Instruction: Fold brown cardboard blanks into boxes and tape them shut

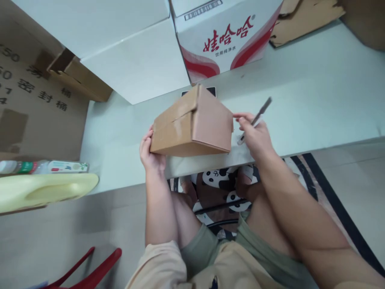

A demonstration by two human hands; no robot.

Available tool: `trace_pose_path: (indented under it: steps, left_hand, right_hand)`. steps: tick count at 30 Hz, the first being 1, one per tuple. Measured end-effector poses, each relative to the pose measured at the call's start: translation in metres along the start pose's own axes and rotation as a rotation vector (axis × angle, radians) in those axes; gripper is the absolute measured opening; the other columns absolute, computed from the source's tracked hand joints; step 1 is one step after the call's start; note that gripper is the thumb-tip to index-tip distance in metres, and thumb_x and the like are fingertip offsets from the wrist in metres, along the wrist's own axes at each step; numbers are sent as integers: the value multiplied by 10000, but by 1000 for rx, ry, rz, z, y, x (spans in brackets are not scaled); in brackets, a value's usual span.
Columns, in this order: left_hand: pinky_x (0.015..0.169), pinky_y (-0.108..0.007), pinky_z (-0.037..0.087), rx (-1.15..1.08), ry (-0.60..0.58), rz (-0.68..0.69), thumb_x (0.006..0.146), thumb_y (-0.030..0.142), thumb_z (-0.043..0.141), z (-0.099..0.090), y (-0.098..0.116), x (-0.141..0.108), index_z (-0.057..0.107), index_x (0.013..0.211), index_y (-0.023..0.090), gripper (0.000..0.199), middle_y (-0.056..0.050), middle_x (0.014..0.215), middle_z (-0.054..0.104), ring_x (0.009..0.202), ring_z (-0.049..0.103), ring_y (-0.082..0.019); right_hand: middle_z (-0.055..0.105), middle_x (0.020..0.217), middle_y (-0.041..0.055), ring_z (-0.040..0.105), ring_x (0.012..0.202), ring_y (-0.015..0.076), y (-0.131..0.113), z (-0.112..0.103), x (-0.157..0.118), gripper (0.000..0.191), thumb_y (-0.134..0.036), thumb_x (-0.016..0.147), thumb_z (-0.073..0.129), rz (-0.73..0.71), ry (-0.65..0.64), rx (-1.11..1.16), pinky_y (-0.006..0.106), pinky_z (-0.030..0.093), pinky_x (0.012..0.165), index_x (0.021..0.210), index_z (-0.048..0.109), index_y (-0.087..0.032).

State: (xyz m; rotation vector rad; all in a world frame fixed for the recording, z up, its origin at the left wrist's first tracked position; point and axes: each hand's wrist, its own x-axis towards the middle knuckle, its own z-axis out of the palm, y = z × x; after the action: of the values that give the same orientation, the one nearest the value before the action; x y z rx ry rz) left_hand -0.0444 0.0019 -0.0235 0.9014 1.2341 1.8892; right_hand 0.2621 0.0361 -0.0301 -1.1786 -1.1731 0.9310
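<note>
A small brown cardboard box (177, 124) is held tilted over the front part of the table, its flaps closed. My left hand (152, 154) grips its left end, with the fingers partly hidden behind it. At the other end, my right hand (255, 134) has its index fingertip at the box's right edge. A slim grey-and-white pen-like stick (264, 106) is pinched in that same hand; whether it is a pen or a cutter is unclear. Behind the box, a flat dark object with a light rim (212, 92) is mostly covered.
White boxes (144, 60) and a red-and-white carton (225, 44) line the back of the pale table (315, 92). Torn cardboard (306, 20) lies back right. Large cartons (45, 104), a bottle (21, 166) and a pale yellow plastic piece (60, 186) are at left. A red chair (96, 269) stands below.
</note>
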Motion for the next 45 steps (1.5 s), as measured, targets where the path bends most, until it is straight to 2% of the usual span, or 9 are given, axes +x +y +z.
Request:
trace_pose_path:
  steps: [4,11,16,23,28,31,35,40,45]
  left_hand:
    - [805,-261,576,-24,47,-108,744,429,764,-5,-2,1,725,976,234,306,-28,1068,749,921,706,-150]
    - [530,-278,586,-87,-317,-465,722,690,734,5,-13,-18,677,978,203,553,-80,891,735,685,711,-180]
    - [314,-201,358,77,-439,-575,672,768,728,14,-18,-30,658,934,179,648,-25,601,655,378,549,-105]
    - [324,-189,270,289,-746,-830,736,626,775,24,1,-42,577,1278,251,688,-50,897,756,413,620,-111]
    - [725,-331,569,576,-439,-409,719,520,817,20,-4,-36,636,1256,178,661,-153,1067,742,862,727,-228]
    - [1187,-501,352,547,-107,204,710,577,793,22,5,-35,565,1376,261,772,-139,1457,568,1439,461,-313]
    - [1269,-535,148,601,-411,546,856,651,580,30,27,-42,738,1178,255,534,-83,1308,694,1393,501,-328]
    - [1205,-505,283,846,-440,603,994,540,357,29,33,-55,737,1190,250,517,-69,1285,719,1314,557,-270]
    - [1196,-490,300,825,-440,656,978,570,374,23,28,-60,686,1226,253,510,-76,1319,690,1344,523,-268]
  right_hand:
    - [733,1222,49,657,1201,233,-18,15,-17,507,-639,912,543,19,-362,125,450,508,1105,1207,705,-260]
    - [176,1706,-26,113,1605,205,-28,23,-28,739,-641,931,512,-116,-456,143,434,123,1332,1576,357,-313]
    - [270,1682,-27,182,1593,220,-34,14,-26,578,-558,948,534,-208,-457,122,460,192,1319,1480,513,-334]
    - [525,1541,15,434,1477,267,-38,4,-23,345,-464,929,593,-229,-360,174,493,337,1252,1203,735,-308]
    - [548,1511,54,479,1434,290,-40,5,-22,330,-484,909,619,-183,-376,89,512,377,1217,1129,759,-282]
    - [505,1548,82,457,1454,286,-45,10,-26,400,-523,927,591,-207,-531,44,504,365,1224,1189,736,-257]
    - [470,1582,69,450,1467,268,-53,15,-37,424,-576,925,583,-177,-807,90,476,385,1211,1172,738,-269]
    - [745,879,35,721,837,175,-59,8,-40,359,-581,903,606,110,-320,150,361,607,806,952,655,-228]
    - [393,500,-111,285,348,80,-62,0,-32,220,-397,893,540,421,-77,176,186,217,327,891,355,-278]
